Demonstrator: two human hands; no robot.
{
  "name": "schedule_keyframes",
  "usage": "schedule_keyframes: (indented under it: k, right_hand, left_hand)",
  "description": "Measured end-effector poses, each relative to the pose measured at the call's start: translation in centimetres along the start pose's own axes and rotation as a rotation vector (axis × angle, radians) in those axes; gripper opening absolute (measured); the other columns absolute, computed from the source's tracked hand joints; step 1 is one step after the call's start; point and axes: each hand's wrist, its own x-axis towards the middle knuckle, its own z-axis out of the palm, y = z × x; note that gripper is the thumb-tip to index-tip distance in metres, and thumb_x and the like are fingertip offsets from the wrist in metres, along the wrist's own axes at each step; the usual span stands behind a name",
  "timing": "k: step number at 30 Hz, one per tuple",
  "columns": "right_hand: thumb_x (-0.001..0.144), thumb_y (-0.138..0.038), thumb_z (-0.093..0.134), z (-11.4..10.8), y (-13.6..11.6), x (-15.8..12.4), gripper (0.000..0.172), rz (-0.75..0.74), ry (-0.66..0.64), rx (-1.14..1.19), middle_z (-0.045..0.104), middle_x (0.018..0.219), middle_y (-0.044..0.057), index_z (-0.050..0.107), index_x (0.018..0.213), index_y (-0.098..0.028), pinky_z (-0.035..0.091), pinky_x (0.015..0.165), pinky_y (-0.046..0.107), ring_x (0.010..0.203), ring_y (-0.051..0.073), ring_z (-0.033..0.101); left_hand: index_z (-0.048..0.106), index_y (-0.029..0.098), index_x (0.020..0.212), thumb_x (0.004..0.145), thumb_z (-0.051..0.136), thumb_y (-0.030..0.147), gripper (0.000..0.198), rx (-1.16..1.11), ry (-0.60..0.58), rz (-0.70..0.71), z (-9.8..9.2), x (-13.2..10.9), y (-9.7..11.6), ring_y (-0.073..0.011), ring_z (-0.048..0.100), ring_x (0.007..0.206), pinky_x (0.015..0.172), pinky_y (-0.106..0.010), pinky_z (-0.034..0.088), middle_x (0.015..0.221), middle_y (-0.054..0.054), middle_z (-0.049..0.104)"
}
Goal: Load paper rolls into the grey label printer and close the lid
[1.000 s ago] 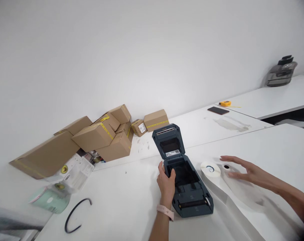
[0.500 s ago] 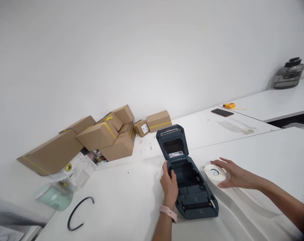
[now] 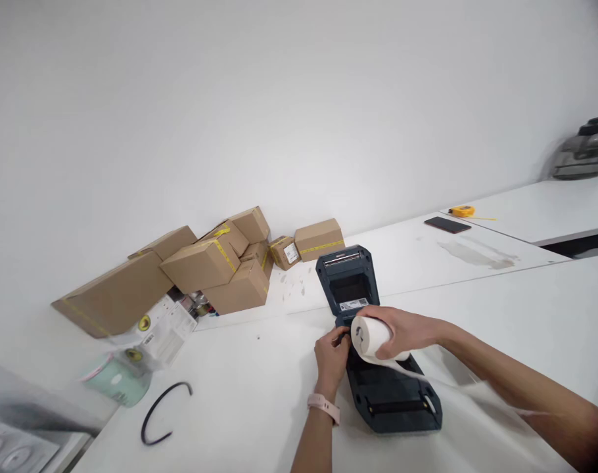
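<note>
A dark blue label printer (image 3: 392, 401) lies on the white table (image 3: 240, 401) with its lid (image 3: 347, 279) swung open and upright. My right hand (image 3: 402, 328) is closed round a white paper roll (image 3: 370, 340) and holds it over the printer's open bay. A loose tail of white paper (image 3: 481, 394) trails from the roll to the right across the table. My left hand (image 3: 331, 358), with a pink wristband, rests against the printer's left edge, its fingers curled at the bay's rim.
A heap of cardboard boxes (image 3: 200, 266) lies against the wall at the left. A mint green roll (image 3: 119, 381) and a black curved band (image 3: 163, 410) lie at the table's left. A phone (image 3: 447, 225) and a yellow tape measure (image 3: 461, 211) sit on the far table.
My right hand has closed on the paper roll, lifted it off the table and carried it left over the open printer. The left hand has stayed at the printer's left edge.
</note>
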Motion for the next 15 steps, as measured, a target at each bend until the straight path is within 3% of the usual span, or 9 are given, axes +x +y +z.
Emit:
schedule_keyframes:
  k: [5,11,15]
  right_hand:
    - [0.055,-0.041,0.080,1.5,1.6,3.0,0.073,0.095,-0.126,-0.259,0.069,0.109,0.010,0.059,0.122,-0.020,0.051,0.081,0.038,0.099,0.034,0.065]
    - [0.055,-0.052,0.079,2.9,3.3,4.7,0.082,0.153,-0.230,-0.430,0.067,0.124,0.015,0.060,0.129,-0.021,0.047,0.093,0.051,0.114,0.043,0.060]
    - [0.057,-0.053,0.078,3.8,4.4,5.1,0.086,0.132,-0.225,-0.435,0.064,0.131,0.018,0.058,0.134,-0.018,0.043,0.098,0.056,0.120,0.045,0.057]
  left_hand:
    - [0.077,0.024,0.096,0.084,0.054,0.031,0.028,-0.055,-0.013,0.048,0.3,-0.4,-0.2,-0.0206,0.070,0.088,0.080,-0.029,0.053,0.094,-0.001,0.077]
    - [0.075,0.022,0.103,0.089,0.049,0.039,0.034,-0.079,0.025,0.060,0.8,-0.8,-0.6,-0.0225,0.068,0.101,0.088,-0.031,0.051,0.110,-0.004,0.075]
    - [0.075,0.023,0.106,0.085,0.058,0.045,0.035,-0.054,0.044,0.038,1.3,-0.6,-1.0,-0.0252,0.067,0.104,0.091,-0.034,0.050,0.113,-0.006,0.074]
